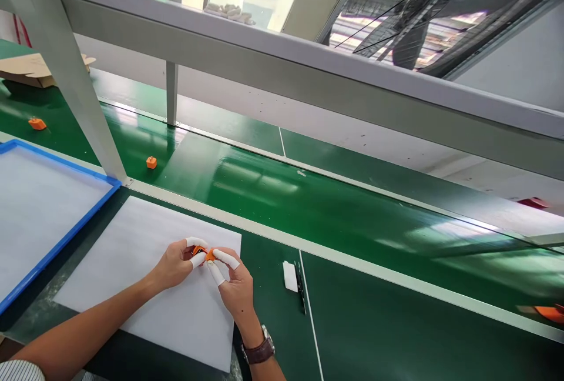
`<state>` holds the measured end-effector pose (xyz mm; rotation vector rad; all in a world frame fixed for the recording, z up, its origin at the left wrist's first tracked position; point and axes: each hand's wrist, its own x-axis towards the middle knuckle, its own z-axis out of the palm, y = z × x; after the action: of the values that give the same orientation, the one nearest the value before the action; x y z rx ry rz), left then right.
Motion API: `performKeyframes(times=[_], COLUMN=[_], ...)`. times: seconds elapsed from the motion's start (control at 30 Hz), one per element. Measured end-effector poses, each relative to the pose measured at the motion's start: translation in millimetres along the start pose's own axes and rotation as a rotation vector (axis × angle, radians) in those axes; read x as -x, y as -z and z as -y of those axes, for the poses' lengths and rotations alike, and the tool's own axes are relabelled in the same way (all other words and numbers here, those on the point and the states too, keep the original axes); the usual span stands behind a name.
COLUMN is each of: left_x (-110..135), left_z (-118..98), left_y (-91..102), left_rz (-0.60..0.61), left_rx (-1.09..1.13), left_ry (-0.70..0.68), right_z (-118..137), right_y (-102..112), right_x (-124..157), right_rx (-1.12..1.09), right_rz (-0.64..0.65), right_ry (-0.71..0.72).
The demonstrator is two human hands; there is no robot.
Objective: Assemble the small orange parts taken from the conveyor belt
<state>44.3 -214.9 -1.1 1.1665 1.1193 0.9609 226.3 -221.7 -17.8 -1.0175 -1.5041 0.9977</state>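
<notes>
Orange piece pinched over a white sheet

Orange shows at two spots with a dark patch toward the left one; the piece is small, and whether it is one part or two joined cannot be told, since the fingers hide much of it. It sits at the very tips of the fingers, between the hands, above the upper right part of the sheet.

The left hand has the left end between thumb and forefinger, closed down to its thickness. The right hand pinches the other end the same way, its fingertips close to the left ones. White covers wrap thumb and forefinger on each hand, and a watch with a dark strap circles the right wrist.

Sheet and forearms are over a dark green bench. Right of the sheet lie a white card and, just beside it, a black strip. To the left is a blue frame around a pale panel. Beyond, on a glossy green belt, rest two orange blocks, well apart.
</notes>
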Motion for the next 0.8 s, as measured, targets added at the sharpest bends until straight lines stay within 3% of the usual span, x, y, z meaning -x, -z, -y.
performKeyframes(times=[0.3,0.5,0.8], left_x=[-4.2,-4.0,-4.5], left_z=[3.6,-11.6,0.5], left_y=[-1.0,10.8,9.1], left_rz=[-0.046,0.106,0.078], left_rx=[0.179,0.203,0.125], left_ry=[0.074,0.122,0.130], right_z=[-2.6,-9.8,-8.0], right_y=[-2.1,3.3,0.5], right_x=[0.7,-1.2,-1.2], right_rx=[0.236,0.277,0.185], right_rz=[0.001,-0.022,0.065], right_ry=[0.274,0.241,0.198])
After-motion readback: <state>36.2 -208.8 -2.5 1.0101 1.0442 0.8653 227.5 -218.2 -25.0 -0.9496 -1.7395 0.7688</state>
